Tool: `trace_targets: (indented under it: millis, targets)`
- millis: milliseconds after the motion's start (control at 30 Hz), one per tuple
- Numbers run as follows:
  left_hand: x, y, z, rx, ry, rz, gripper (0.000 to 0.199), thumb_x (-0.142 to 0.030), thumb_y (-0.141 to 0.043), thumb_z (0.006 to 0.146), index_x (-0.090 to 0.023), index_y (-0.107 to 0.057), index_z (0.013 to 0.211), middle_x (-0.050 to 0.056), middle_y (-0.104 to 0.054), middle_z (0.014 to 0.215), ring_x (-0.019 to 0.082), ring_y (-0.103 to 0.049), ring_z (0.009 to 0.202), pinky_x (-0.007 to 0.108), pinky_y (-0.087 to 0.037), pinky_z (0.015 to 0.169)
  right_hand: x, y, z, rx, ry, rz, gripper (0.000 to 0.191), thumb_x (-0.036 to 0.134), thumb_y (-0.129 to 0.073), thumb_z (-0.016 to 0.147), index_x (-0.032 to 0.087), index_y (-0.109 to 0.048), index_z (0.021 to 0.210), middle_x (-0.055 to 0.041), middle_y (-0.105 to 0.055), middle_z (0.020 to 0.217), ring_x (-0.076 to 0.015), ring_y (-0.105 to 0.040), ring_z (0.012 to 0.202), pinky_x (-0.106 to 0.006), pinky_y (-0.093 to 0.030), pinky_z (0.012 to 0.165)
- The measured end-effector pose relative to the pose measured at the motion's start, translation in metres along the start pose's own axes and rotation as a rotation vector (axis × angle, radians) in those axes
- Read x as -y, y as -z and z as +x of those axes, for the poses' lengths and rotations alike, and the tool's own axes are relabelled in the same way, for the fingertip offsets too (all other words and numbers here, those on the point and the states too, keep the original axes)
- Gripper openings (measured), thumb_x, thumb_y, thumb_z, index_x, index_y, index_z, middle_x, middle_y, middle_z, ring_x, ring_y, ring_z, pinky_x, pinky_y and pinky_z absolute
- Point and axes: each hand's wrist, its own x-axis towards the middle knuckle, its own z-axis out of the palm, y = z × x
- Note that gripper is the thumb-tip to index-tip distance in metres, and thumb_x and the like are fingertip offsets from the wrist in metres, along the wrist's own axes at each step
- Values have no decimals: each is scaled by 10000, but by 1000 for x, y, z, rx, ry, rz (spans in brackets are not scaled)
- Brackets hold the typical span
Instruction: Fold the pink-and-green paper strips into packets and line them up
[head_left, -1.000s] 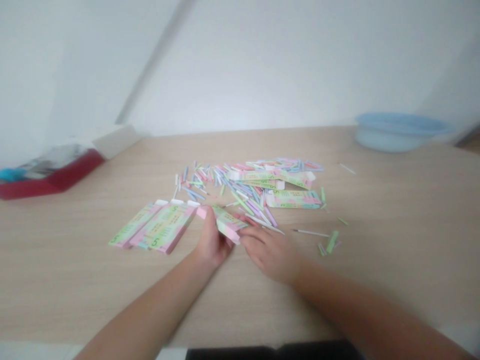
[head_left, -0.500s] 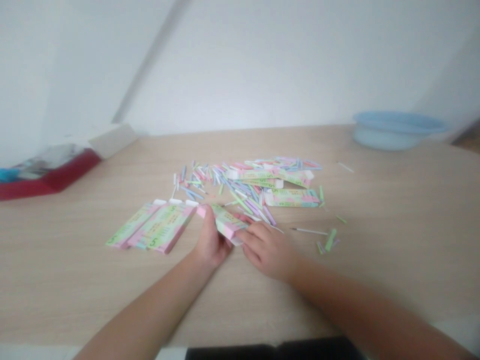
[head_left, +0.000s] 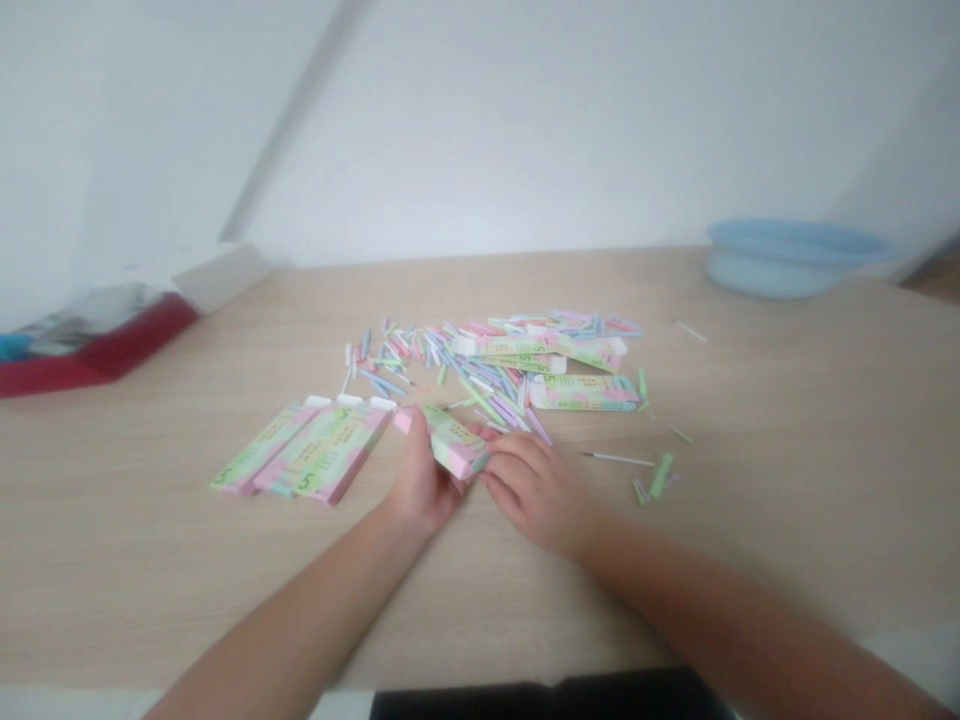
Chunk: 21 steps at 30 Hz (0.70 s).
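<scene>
The left hand point(head_left: 426, 490) grasps a pink-and-green carton point(head_left: 454, 440), with its thumb lying along the near left side and the other fingers curled underneath. The carton is tilted, its nearer end pointing right and toward the person, straight at the fingertips of the right hand point(head_left: 540, 490). Those right fingers are bent close together and touch that end; the view is soft here, so I cannot tell whether they pinch the end or only press on it.

To the left of the left fingers, matching flat cartons point(head_left: 330, 450) lie side by side on the wooden table point(head_left: 450, 620), white flaps at their far ends, the figure 5 printed on them. Just beyond the fingers of both hands spreads a loose heap of slim pastel sticks point(head_left: 487, 385), in green, pink, blue, purple and white. More cartons of the same print point(head_left: 585, 392) lie on and beside this heap, beyond the right fingers and a little to their right.

Right of the right fingers are a thin white stick with a dark tip point(head_left: 619, 460) and a short green piece point(head_left: 661, 477). Well apart from the fingers, a blue basin point(head_left: 795, 270) stands far to the right and a red box point(head_left: 112, 350) far to the left.
</scene>
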Motion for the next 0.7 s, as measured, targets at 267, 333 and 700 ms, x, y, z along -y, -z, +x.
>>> trace_targets:
  millis: [267,333,700]
  targets:
    - [1,-1,-2,-3,31,9,689,-689,-337,996,-95,-685,1025,159,-731,880,254,-725,770,322,-600,581,1,1,1,57,10,-2,209,216,-523,1036,171,-644,1200,-108,-706,1109,-244,-635,1122,-448,-545,1023]
    - [1,-1,-2,-5,33,17,700,-700,-340,989,-92,-685,1010,160,-727,867,260,-726,765,322,-594,560,0,1,1,66,45,1,217,197,-523,1035,152,-644,1209,-108,-708,1102,-236,-633,1107,-436,-537,1037]
    - [-1,0,1,-46,27,-16,646,-660,-348,1008,-98,-664,1039,158,-722,890,261,-736,821,313,-613,602,-3,4,-1,66,84,-10,300,151,-451,1040,120,-665,1247,-123,-710,1074,-246,-616,1071,-433,-542,1007]
